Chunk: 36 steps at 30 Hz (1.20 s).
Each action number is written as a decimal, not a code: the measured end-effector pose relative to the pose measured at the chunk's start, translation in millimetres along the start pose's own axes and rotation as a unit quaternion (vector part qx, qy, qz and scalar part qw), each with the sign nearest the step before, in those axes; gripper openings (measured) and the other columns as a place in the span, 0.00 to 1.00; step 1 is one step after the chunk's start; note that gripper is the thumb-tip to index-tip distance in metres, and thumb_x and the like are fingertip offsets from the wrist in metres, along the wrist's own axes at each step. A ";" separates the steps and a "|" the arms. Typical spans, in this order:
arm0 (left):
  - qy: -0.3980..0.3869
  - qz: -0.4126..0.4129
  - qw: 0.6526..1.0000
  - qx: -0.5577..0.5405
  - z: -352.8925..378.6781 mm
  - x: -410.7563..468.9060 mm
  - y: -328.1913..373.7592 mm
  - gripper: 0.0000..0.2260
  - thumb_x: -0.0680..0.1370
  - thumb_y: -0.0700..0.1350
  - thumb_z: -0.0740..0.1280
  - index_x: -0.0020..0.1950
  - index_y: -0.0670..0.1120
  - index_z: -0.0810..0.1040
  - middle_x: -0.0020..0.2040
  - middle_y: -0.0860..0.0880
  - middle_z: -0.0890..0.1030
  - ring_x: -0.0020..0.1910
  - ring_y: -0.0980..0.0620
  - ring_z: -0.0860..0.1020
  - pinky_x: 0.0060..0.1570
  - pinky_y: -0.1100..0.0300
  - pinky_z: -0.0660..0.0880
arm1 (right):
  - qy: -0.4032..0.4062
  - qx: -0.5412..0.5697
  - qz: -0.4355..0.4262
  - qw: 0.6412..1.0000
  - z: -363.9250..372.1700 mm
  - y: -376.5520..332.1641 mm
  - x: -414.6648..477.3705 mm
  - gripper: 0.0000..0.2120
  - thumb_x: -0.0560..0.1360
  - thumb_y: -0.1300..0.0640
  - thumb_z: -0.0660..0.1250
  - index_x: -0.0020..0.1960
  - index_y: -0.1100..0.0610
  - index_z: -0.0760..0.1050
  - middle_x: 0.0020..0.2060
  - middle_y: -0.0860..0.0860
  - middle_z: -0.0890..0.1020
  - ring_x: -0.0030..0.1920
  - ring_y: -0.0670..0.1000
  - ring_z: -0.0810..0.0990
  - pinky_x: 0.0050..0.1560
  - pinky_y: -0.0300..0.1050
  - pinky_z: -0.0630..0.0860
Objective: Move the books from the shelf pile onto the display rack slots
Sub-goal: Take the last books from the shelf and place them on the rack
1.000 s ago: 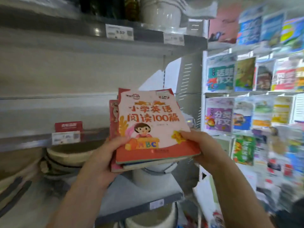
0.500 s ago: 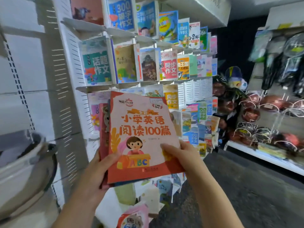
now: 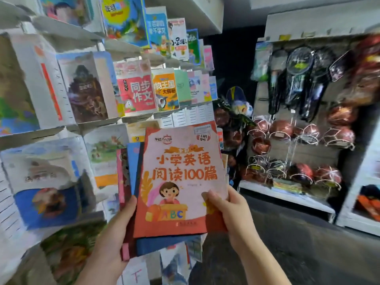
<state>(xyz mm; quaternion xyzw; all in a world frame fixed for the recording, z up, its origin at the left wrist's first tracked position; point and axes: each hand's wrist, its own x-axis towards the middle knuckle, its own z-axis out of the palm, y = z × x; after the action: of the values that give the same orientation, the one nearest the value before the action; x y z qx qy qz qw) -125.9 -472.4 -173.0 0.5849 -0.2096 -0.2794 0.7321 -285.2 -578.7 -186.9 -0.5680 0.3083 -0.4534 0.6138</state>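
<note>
Holding the stack of books (image 3: 170, 192) up close with both hands: the left hand (image 3: 115, 239) wraps the lower left edge with its thumb on the front, and the right hand (image 3: 232, 210) pinches the right side of the orange English reader (image 3: 183, 167) on top, thumb flat on the cover. In the last second the view swung off the grey shelf with the bowls and round to the display rack (image 3: 61, 130), and the stack came along in the same grip. So I'd say pickup is done and only the slotting is left. The rack sits just behind the books on the left. Most of its slots look taken, but it's blurry. Far right there are netted basketballs (image 3: 281, 128) and racket bags (image 3: 296, 79).
</note>
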 end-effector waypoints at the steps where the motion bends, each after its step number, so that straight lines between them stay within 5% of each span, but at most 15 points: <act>1: 0.006 -0.009 1.000 0.009 15.2 15.8 -2.3 0.21 0.80 0.36 0.55 0.30 0.41 0.79 0.13 0.51 0.71 0.15 0.64 0.72 0.19 0.74 0.67 | 0.009 0.008 0.002 1.000 -7.6 4.0 21.5 0.06 0.76 0.60 0.67 0.52 0.53 0.78 0.44 0.52 0.86 0.46 0.55 0.84 0.51 0.55 0.80; 3: 0.003 0.005 1.000 0.011 30.4 69.0 -22.1 0.11 0.79 0.36 0.58 0.42 0.36 0.77 0.20 0.48 0.79 0.22 0.64 0.77 0.18 0.75 0.66 | 0.010 0.024 0.012 1.000 -24.7 13.9 64.4 0.07 0.76 0.60 0.66 0.54 0.54 0.77 0.46 0.52 0.86 0.47 0.55 0.85 0.50 0.55 0.80; 4: -0.013 0.009 1.000 0.011 35.9 92.5 -35.7 0.09 0.79 0.36 0.58 0.48 0.32 0.76 0.32 0.40 0.83 0.35 0.62 0.82 0.23 0.75 0.69 | 0.004 0.033 0.019 0.999 -33.4 19.0 86.1 0.08 0.76 0.61 0.66 0.54 0.54 0.77 0.46 0.53 0.86 0.46 0.55 0.85 0.50 0.54 0.80; 6: -0.009 0.007 1.000 -0.002 54.3 134.1 -54.5 0.12 0.79 0.39 0.59 0.59 0.34 0.73 0.55 0.37 0.80 0.55 0.47 0.78 0.45 0.68 0.74 | -0.009 0.044 0.023 0.999 -51.5 30.4 132.5 0.08 0.76 0.62 0.65 0.55 0.55 0.77 0.46 0.53 0.86 0.46 0.55 0.85 0.49 0.53 0.80; 11: 0.061 0.044 0.997 -0.027 116.5 190.7 -76.4 0.17 0.71 0.51 0.69 0.57 0.45 0.78 0.53 0.47 0.82 0.54 0.46 0.79 0.63 0.47 0.69 | -0.027 0.056 0.019 0.998 -96.9 60.7 264.2 0.09 0.77 0.64 0.63 0.55 0.55 0.76 0.46 0.52 0.86 0.46 0.53 0.85 0.44 0.47 0.80; 15: 0.154 0.094 0.983 -0.027 155.1 237.9 -69.7 0.10 0.77 0.43 0.63 0.56 0.44 0.78 0.53 0.47 0.82 0.50 0.50 0.80 0.53 0.59 0.72 | -0.025 0.062 0.022 0.998 -120.3 77.1 374.8 0.12 0.77 0.61 0.65 0.59 0.54 0.75 0.50 0.50 0.85 0.52 0.55 0.83 0.54 0.55 0.78; 17: 0.196 0.121 0.973 0.025 163.0 256.7 -65.6 0.10 0.74 0.50 0.67 0.50 0.45 0.78 0.43 0.55 0.84 0.45 0.57 0.80 0.47 0.67 0.72 | -0.018 0.043 0.002 0.999 -119.3 83.0 421.6 0.12 0.76 0.60 0.66 0.59 0.51 0.76 0.52 0.49 0.84 0.54 0.54 0.82 0.56 0.54 0.77; 19: 0.228 0.126 0.962 0.085 157.6 280.1 -68.0 0.16 0.68 0.56 0.71 0.41 0.44 0.76 0.35 0.50 0.77 0.42 0.51 0.75 0.41 0.66 0.67 | -0.020 0.010 -0.027 0.999 -110.4 86.7 462.0 0.12 0.76 0.60 0.66 0.58 0.51 0.76 0.51 0.49 0.83 0.51 0.51 0.82 0.51 0.46 0.78; 21: 0.241 0.128 0.960 0.064 149.3 303.4 -71.4 0.10 0.67 0.52 0.70 0.36 0.46 0.78 0.34 0.46 0.73 0.43 0.49 0.70 0.42 0.61 0.67 | -0.026 -0.020 -0.057 0.998 -98.7 90.4 497.0 0.10 0.76 0.62 0.66 0.56 0.53 0.76 0.45 0.48 0.82 0.46 0.48 0.81 0.44 0.37 0.77; 25: 0.261 0.155 0.953 -0.018 151.5 339.7 -81.6 0.04 0.76 0.44 0.66 0.47 0.48 0.80 0.32 0.59 0.83 0.44 0.48 0.77 0.53 0.52 0.73 | -0.067 -0.050 -0.060 0.995 -61.7 105.3 550.2 0.05 0.76 0.65 0.65 0.50 0.57 0.74 0.36 0.52 0.79 0.28 0.37 0.78 0.30 0.28 0.71; 27: 0.257 0.153 0.953 -0.039 160.7 353.7 -86.0 0.08 0.73 0.49 0.69 0.45 0.45 0.81 0.28 0.59 0.82 0.33 0.56 0.80 0.38 0.63 0.78 | -0.092 -0.051 -0.041 0.994 -40.4 112.6 567.8 0.05 0.75 0.65 0.66 0.48 0.56 0.74 0.36 0.58 0.81 0.27 0.40 0.78 0.31 0.33 0.74; 29: 0.271 0.157 0.948 -0.060 178.8 358.6 -83.9 0.03 0.76 0.41 0.64 0.44 0.44 0.77 0.26 0.57 0.81 0.24 0.61 0.78 0.26 0.71 0.75 | -0.115 -0.062 -0.039 0.991 -21.9 121.7 586.1 0.05 0.74 0.64 0.66 0.47 0.55 0.75 0.35 0.58 0.82 0.29 0.44 0.80 0.33 0.38 0.76; 31: 0.265 0.170 0.947 -0.066 189.3 363.2 -83.3 0.07 0.72 0.42 0.69 0.45 0.40 0.74 0.24 0.55 0.80 0.22 0.61 0.77 0.23 0.72 0.73 | -0.129 -0.073 -0.026 0.989 -4.1 130.4 600.4 0.05 0.74 0.63 0.66 0.46 0.54 0.74 0.35 0.55 0.83 0.31 0.48 0.82 0.35 0.43 0.77; 34: 0.282 0.170 0.943 -0.046 198.0 371.9 -83.8 0.36 0.47 0.59 0.80 0.46 0.40 0.76 0.29 0.50 0.83 0.25 0.55 0.80 0.24 0.66 0.75 | -0.144 -0.085 -0.003 0.986 19.8 150.8 617.5 0.04 0.74 0.60 0.66 0.45 0.52 0.73 0.36 0.52 0.82 0.38 0.54 0.83 0.40 0.48 0.78; 36: 0.309 0.158 0.937 -0.046 203.2 374.9 -86.4 0.26 0.58 0.53 0.76 0.50 0.40 0.77 0.31 0.49 0.84 0.27 0.54 0.81 0.24 0.64 0.77 | -0.158 -0.086 0.006 0.984 35.5 161.5 625.4 0.04 0.73 0.58 0.66 0.46 0.50 0.73 0.37 0.53 0.83 0.40 0.57 0.82 0.44 0.57 0.80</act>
<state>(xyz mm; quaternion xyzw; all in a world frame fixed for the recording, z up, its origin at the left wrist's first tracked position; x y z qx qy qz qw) 14.6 -881.7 -218.2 0.5678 -0.0499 0.0250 0.8213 29.3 -1140.0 -253.4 -0.6812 0.2481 -0.3262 0.6066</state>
